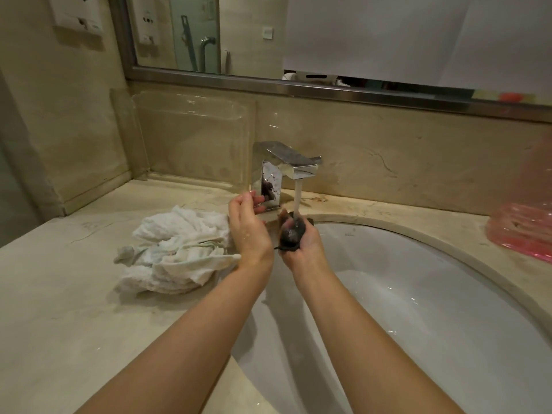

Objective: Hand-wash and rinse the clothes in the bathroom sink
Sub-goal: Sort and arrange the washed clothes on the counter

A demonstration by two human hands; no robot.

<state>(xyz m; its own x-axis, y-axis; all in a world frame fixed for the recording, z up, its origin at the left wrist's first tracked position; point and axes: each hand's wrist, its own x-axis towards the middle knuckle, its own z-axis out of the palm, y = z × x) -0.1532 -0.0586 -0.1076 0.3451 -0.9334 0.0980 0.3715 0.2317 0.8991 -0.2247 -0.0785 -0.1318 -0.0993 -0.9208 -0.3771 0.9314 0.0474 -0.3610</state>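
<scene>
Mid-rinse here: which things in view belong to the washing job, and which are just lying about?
Part of the job:
dark cloth, gripped in the right hand under the running faucet
left hand, empty
white cloths heaped on the counter
sink

Lying about:
pink plastic bag
clear tray against the wall

Two hands (249, 227) — one dark garment (291, 233), one white cloth heap (176, 252), one faucet (283, 168), one sink (418, 309).
</scene>
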